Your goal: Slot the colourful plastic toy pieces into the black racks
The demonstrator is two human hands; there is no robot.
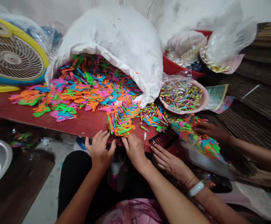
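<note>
**Lap:** black trousers (74,177) on the seated person, with a pink patterned cloth (130,213) across the lower edge of the view.

**Left hand:** the left hand (99,152) sits at the table's front edge, fingers (104,137) spread and slightly curled, tips at the board.

**Right hand:** the right hand (134,152) is just beside it, fingers pressed together and pointing down at the edge. From here I can't tell whether they pinch anything; a small dark bit (116,141) lies between the two hands.

**Co-worker:** a second person's hand (172,163), with a white bangle (196,188) on the wrist, lies flat with its fingers apart, just below a black comb-like plastic strip (163,138). Another hand (210,130) reaches in from the right, fingers together, over a heap of bright pieces (196,140).

**Work in hand:** a fanned bunch of orange, green and pink plastic pieces (122,119) stands on the board, just above the person's hands.

**Table:** a red board (84,123) carries a wide spill of the same pieces (91,84).

**Behind:** a white sack (109,34) slumps open over the spill; a pink basin of small striped tubes (181,95) sits beside it, a red tub (172,63) behind that, and a yellow-rimmed fan (12,56) stands far left.
</note>
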